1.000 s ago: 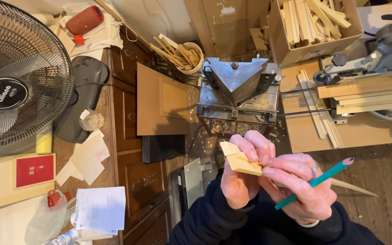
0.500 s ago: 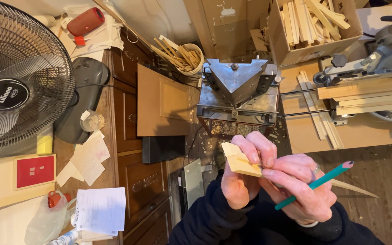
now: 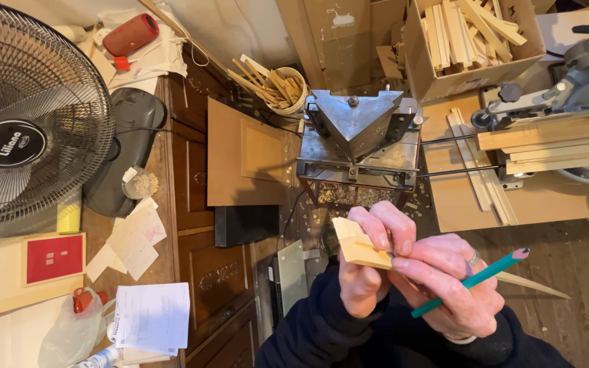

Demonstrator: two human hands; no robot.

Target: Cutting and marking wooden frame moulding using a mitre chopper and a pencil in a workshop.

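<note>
Both hands met at chest level: left hand point(image 3: 361, 272) pinched a pale wood strip point(image 3: 359, 249), long axis running rightward past the right hand point(image 3: 444, 286), which closed on a teal pencil point(image 3: 475, 281) touching it.

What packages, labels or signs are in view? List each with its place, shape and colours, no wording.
Cardboard box: top centre-right, open, brown, full of pale wood strips.
Round badge: hub of the black fan at left, black with white marks.
Red card: lower left on the table, square, red on pale board.
Printed sheets: bottom left, white paper stack.
No screens visible.
</note>
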